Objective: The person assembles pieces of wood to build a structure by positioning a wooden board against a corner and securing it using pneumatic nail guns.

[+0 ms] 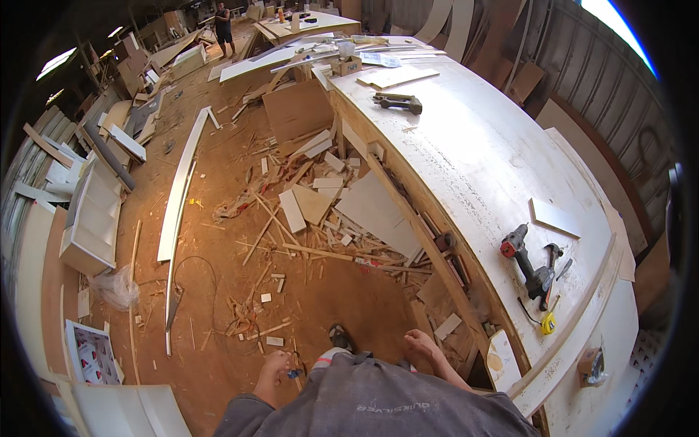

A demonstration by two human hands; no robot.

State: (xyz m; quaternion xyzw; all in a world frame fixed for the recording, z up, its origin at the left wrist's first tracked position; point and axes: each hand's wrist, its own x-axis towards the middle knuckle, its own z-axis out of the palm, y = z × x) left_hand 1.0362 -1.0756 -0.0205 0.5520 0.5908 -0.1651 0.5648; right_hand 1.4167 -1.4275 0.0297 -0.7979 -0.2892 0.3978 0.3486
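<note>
My left hand (275, 365) hangs low beside my body, its fingers curled closed. A small blue and dark object (294, 373) shows at its fingers; its kind is too small to tell. On the other side my right hand (422, 344) is loosely closed near the workbench's front edge, and nothing shows in it. To the right on the white-topped workbench (466, 138) lie a cordless drill (518, 251), a hammer (553, 256) and a yellow tape measure (548, 323). Neither hand touches these tools.
Offcuts and a brown panel (295, 109) litter the floor below the bench. A long white strip (182, 189) and a dark cable (212, 280) lie left. A white cabinet box (95, 218) stands farther left. Another dark tool (397, 103) rests on the bench. A person (223, 29) stands far off.
</note>
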